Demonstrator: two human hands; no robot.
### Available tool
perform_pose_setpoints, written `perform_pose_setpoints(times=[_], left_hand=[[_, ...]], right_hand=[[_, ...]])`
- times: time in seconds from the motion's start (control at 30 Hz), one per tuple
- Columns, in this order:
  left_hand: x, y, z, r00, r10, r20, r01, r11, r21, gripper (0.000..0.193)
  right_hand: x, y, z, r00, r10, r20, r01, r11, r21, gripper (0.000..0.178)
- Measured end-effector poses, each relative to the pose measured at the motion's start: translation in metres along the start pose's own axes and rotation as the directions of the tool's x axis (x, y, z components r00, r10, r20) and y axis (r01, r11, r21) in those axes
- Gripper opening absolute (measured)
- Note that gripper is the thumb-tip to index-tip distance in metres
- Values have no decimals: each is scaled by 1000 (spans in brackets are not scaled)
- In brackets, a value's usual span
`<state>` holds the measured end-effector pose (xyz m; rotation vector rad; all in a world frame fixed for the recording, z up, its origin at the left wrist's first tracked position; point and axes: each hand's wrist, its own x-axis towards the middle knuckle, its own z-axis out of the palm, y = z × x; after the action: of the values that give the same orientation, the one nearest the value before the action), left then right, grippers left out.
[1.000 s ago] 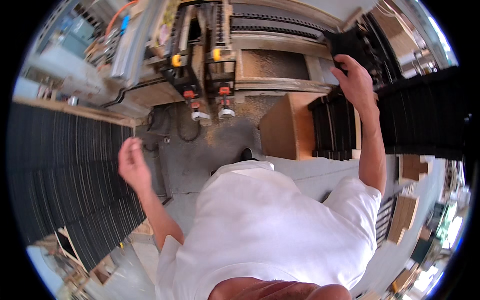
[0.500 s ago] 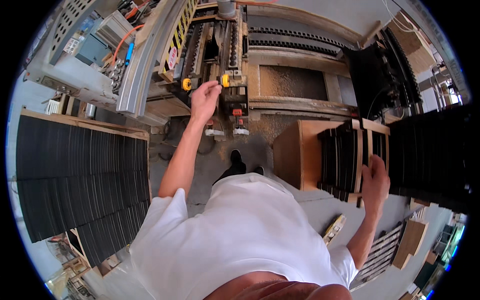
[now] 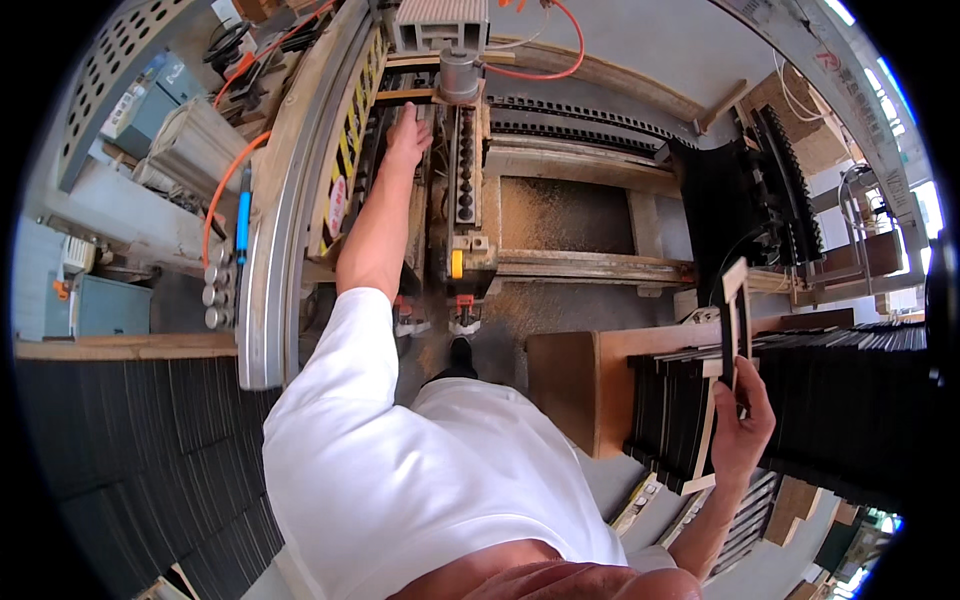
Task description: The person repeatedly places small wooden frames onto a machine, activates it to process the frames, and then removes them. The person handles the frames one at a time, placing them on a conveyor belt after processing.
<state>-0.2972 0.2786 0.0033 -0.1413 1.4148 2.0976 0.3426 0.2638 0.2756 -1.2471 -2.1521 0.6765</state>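
Note:
Stretched far forward over the machine (image 3: 465, 180), my left hand (image 3: 408, 135) has its fingers partly spread and appears to hold nothing. Just beyond its fingertips runs a wooden crossbar (image 3: 405, 96); whether they touch it I cannot tell. A rail with a row of dark round pads (image 3: 465, 165) lies to its right. My right hand (image 3: 742, 420) is closed on a narrow black panel with pale wooden edges (image 3: 740, 315), raised upright above a stack of similar black panels (image 3: 665, 410). Its fingers grip the panel's near end.
A brown wooden box (image 3: 580, 390) stands left of the panel stack. More black panels are piled at the far right (image 3: 840, 400) and at the left (image 3: 130, 450). A metal beam with striped tape (image 3: 270, 250) borders my left arm. Sawdust (image 3: 560, 215) covers the machine bed.
My left hand has moved forward from the yellow knobs, deeper over the machine. My right hand has lifted a panel from the stack. The view has shifted with my forward lean.

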Motion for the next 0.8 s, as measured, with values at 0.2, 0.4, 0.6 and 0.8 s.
perform_pose_setpoints(times=[0.2,0.4,0.6,0.8], left_hand=[[79,7,10,993,14,-113,-40,971,-234,61],[37,-7,-2,985,24,-169,-71,957,-281,42],[-93,-42,-33,1000,11,13,-9,984,-177,36],[-159,-61,-48,986,80,145,-43,970,-239,23]], right_hand=[[57,-55,55,957,-204,209,218,975,-47,33],[128,-67,139,814,-433,387,465,885,13,29],[185,-74,274,546,-778,309,769,612,182,26],[207,-107,398,382,-884,269,834,455,311,24]])
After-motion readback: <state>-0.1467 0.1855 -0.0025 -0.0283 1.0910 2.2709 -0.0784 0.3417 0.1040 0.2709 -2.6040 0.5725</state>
